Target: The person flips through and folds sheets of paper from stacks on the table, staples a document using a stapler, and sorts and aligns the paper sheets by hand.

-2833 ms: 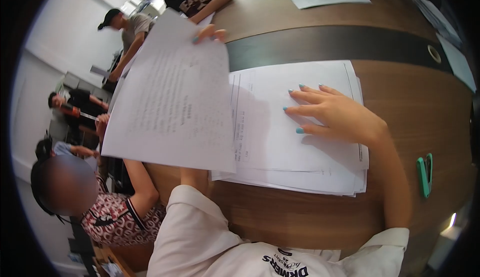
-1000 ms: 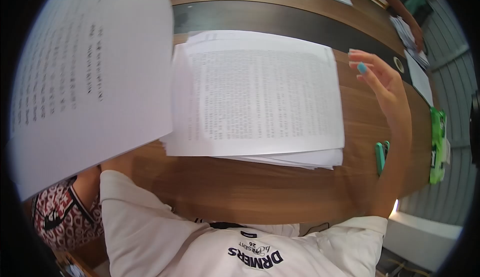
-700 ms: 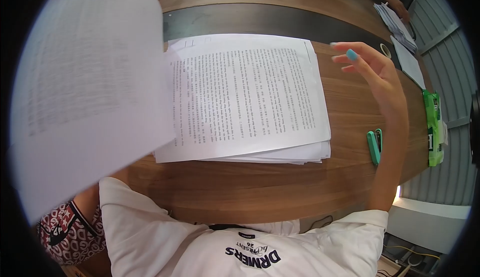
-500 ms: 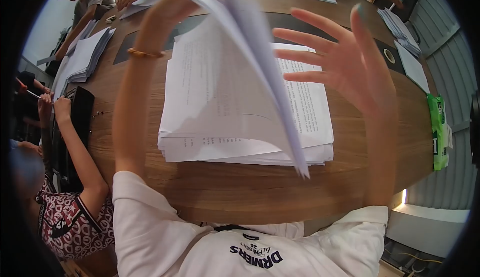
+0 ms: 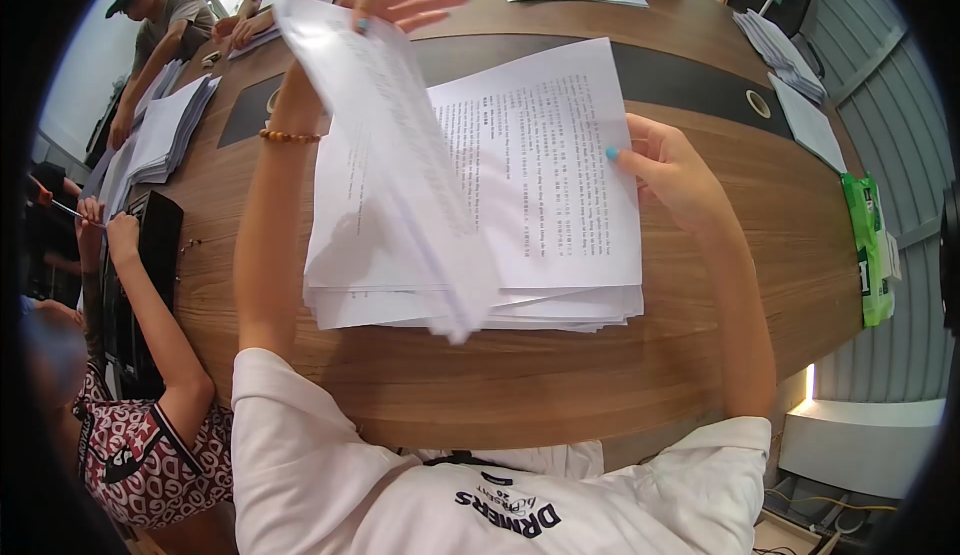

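Note:
My left hand is raised at the upper middle, its thumb against a few printed sheets and its other fingers stretched to the right. Those sheets hang tilted and blurred over the left part of a stack of paper. On the right, my right hand pinches the edge of a printed page, thumb in front and fingers behind. That page is lifted at its upper right corner, with lines of text facing up. The hanging sheets hide part of the stack.
Paper piles lie at the left and right. A tape roll sits on the dark strip. A green packet is at the right edge. Beside a black case, a person's hands hold a thin tool. Other people work across the table.
My left hand has swung the sheets leftward, uncovering the printed page. My right hand, spread in the air before, has come down and gripped that page's right edge.

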Demonstrator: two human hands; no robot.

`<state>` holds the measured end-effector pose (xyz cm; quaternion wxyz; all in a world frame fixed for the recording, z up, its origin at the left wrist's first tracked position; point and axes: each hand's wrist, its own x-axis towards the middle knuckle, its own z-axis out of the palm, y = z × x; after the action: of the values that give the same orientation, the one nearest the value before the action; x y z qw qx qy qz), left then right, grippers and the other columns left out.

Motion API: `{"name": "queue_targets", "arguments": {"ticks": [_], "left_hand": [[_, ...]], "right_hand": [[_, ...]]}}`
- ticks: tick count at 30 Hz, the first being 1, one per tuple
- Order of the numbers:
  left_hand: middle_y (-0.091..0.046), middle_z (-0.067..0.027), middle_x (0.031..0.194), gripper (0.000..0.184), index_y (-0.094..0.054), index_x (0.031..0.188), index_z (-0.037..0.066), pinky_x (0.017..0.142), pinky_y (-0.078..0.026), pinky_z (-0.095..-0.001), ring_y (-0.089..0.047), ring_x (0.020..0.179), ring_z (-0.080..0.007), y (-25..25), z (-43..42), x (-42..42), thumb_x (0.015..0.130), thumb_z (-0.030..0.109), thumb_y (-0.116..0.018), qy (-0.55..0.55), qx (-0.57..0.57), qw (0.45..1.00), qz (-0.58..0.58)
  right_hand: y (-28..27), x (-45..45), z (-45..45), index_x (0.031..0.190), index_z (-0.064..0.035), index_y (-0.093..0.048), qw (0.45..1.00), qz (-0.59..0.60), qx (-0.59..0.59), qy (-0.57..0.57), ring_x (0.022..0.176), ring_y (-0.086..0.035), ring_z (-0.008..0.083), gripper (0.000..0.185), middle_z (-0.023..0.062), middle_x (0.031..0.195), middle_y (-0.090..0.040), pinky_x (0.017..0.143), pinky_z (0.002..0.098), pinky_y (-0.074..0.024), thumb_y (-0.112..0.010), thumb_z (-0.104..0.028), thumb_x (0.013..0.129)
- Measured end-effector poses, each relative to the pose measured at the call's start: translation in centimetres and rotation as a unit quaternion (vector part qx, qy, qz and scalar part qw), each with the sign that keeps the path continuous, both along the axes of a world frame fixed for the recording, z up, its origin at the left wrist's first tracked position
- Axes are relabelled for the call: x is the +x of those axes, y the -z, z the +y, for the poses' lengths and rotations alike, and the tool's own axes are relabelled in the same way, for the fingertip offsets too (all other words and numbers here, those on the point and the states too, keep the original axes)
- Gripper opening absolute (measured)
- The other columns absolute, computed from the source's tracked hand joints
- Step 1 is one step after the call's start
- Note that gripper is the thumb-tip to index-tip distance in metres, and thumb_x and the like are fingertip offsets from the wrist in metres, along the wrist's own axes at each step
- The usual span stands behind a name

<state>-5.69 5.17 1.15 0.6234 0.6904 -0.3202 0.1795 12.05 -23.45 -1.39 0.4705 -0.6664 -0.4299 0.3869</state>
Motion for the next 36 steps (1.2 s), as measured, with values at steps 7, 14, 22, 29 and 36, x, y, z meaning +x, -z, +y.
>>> {"name": "queue_targets", "arguments": {"ticks": [7,14,22,29,36], "left_hand": [[-0.060,0.0077,0.082,0.010,-0.054,0.078,0.021,0.091,-0.022,-0.0382,-0.046,0.086,-0.0062,-1.2,5.2,-1.7,0.076,0.022,-0.064,0.253,-0.154,0.944,-0.144],[-0.062,0.0025,0.093,0.011,-0.055,0.086,0.020,0.088,-0.021,-0.0458,-0.047,0.092,-0.0071,-2.6,9.1,-4.4,0.076,0.019,-0.061,0.281,-0.110,0.920,-0.249],[-0.061,0.0005,0.095,0.014,-0.056,0.088,0.020,0.085,-0.021,-0.0449,-0.048,0.092,-0.0085,-3.9,8.9,-5.6,0.076,0.019,-0.062,0.274,-0.106,0.922,-0.254],[-0.062,0.0087,0.089,0.005,-0.059,0.081,0.023,0.079,-0.017,-0.0417,-0.044,0.080,-0.0011,-4.0,8.6,-5.6,0.079,0.018,-0.059,0.275,-0.141,0.916,-0.255],[-0.061,-0.0003,0.094,0.013,-0.059,0.088,0.016,0.076,-0.027,-0.0406,-0.050,0.087,-0.0102,-5.8,7.8,-6.9,0.075,0.015,-0.061,0.252,-0.094,0.925,-0.269]], "right_hand": [[0.7,1.7,-1.3,0.112,0.0025,-0.049,0.992,0.098,0.068,0.052,0.070,-0.059,0.0103,0.035,0.0110,0.093,-0.060,0.054,0.0201,-0.0480,-0.047,-0.002,0.078],[1.5,2.7,-1.7,0.112,0.0055,-0.048,0.984,0.140,0.081,0.075,0.073,-0.059,0.0108,0.035,0.0127,0.094,-0.059,0.056,0.0207,-0.0486,-0.044,0.001,0.077],[1.3,2.7,-2.0,0.112,0.0045,-0.048,0.986,0.130,0.074,0.077,0.072,-0.059,0.0099,0.035,0.0116,0.094,-0.059,0.057,0.0214,-0.0486,-0.045,0.000,0.077],[1.6,3.2,-1.9,0.109,0.0048,-0.050,0.985,0.132,0.096,0.063,0.069,-0.059,0.0094,0.033,0.0104,0.090,-0.060,0.056,0.0206,-0.0480,-0.046,-0.001,0.077],[-0.5,4.8,-3.5,0.106,0.0028,-0.052,0.960,0.021,0.207,0.187,0.072,-0.058,0.0104,0.028,0.0085,0.093,-0.059,0.059,0.0203,-0.0473,-0.048,-0.002,0.079]]}}
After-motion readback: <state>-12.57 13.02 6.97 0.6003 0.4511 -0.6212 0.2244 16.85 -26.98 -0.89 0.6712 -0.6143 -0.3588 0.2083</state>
